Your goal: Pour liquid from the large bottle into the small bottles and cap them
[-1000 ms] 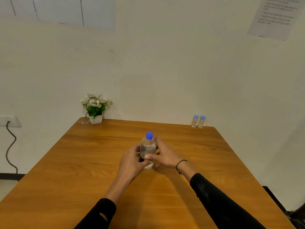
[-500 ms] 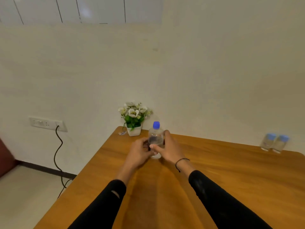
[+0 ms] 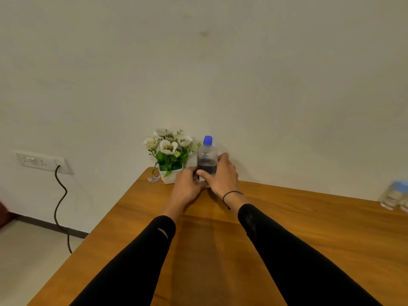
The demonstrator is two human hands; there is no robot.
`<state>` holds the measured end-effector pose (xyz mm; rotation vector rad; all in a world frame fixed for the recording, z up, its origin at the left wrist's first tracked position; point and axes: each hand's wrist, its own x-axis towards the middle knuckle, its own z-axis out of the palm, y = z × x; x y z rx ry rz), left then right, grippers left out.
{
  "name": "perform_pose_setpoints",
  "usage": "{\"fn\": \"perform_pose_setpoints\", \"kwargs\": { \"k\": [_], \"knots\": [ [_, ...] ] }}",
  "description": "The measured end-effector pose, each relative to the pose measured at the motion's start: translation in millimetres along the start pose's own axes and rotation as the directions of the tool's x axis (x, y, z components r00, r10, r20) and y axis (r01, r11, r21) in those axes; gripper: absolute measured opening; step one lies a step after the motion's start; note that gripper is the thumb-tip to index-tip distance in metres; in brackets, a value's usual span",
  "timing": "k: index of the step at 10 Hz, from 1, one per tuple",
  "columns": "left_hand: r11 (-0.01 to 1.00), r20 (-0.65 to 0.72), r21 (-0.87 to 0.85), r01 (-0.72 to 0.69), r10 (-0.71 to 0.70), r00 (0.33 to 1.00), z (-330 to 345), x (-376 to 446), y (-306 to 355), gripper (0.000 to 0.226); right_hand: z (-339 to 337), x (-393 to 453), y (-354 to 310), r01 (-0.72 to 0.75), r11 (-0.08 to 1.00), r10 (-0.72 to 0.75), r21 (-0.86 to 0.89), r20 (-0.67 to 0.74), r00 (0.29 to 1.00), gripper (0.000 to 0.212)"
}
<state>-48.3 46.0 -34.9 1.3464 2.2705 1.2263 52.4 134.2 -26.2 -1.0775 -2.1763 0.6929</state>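
A clear large bottle (image 3: 206,157) with a blue cap stands upright near the far left corner of the wooden table (image 3: 309,228), right beside a flower pot. It is partly filled with liquid. My left hand (image 3: 187,186) grips its lower left side and my right hand (image 3: 223,175) wraps its right side, thumb across the front. Two small bottles (image 3: 395,196) with light blue caps stand close together at the far right edge of the view, blurred.
A white pot of white flowers (image 3: 169,154) stands in the table's far left corner, with a small wrapper (image 3: 153,178) next to it. A wall socket (image 3: 42,162) with a dark cable (image 3: 59,204) is at the left. The table's left edge drops to the floor.
Both hands have slid the large bottle away from me and leftward, from mid-table to beside the flower pot. The view has swung left, so the small bottles now sit at the right edge.
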Motion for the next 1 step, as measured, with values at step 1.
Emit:
{"fn": "perform_pose_setpoints", "kwargs": {
  "k": [1],
  "knots": [
    [0.998,-0.072,-0.035,0.056,-0.058,0.996,6.4,-21.3,4.8,0.024,-12.9,-20.3,-1.0,-0.034,0.999,0.034,-0.012,0.000,0.999,0.074]
  ]
}}
